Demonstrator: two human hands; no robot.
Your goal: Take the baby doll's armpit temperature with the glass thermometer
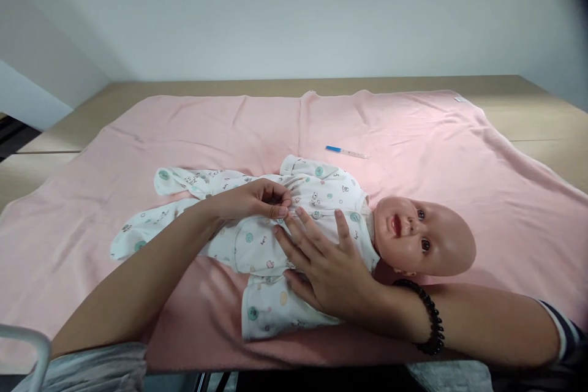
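A baby doll (427, 236) lies on its back, head to the right and legs to the left. It wears a white printed baby suit (257, 245) with long legs and wide sleeves. My left hand (257, 199) is at the middle of the suit's front, thumb and fingertips pinched together on the cloth at the front edge. What exactly lies between the fingertips is hard to see. My right hand (328, 263) lies palm down over the doll's chest with its fingers spread. Its fingertips reach close to the left hand's thumb.
A thermometer with a blue cap (346, 152) lies beyond the doll. Under everything a pink blanket (220, 119) covers much of a wooden table (542, 107) against a pale wall. A light-coloured curved bar (27, 334) stands at the lower left.
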